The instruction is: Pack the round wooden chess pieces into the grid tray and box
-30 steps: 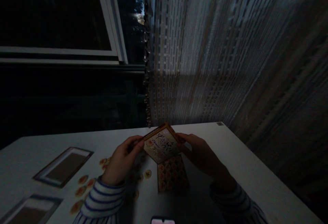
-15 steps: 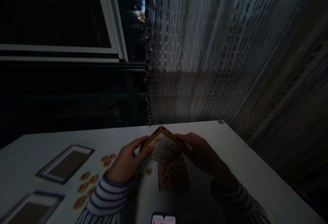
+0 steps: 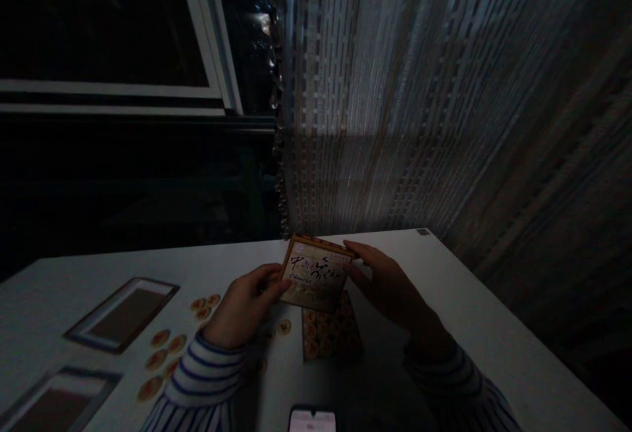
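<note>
A small tan box (image 3: 316, 277) printed with Chinese characters and the word "Chinese" is held up between both hands, its printed face toward me. My left hand (image 3: 247, 303) pinches its left edge, thumb on the front. On the other side, my right hand (image 3: 390, 287) grips the upper right corner with thumb and fingers. Beneath it on the table lies a rectangular set of round Chinese chess pieces (image 3: 330, 336), its far end covered by the box. One loose yellowish piece (image 3: 284, 326) rests between my left hand and that set.
More loose round pieces (image 3: 157, 359) lie left of my left forearm on the white table (image 3: 474, 326). Two shallow rectangular trays (image 3: 83, 326) are at the far left. A lit phone (image 3: 312, 421) is at the near edge. A string curtain (image 3: 375, 122) hangs behind.
The box has turned from a diamond-like tilt to nearly level, showing more of its printed face. Both hands still hold it. The view has shifted slightly.
</note>
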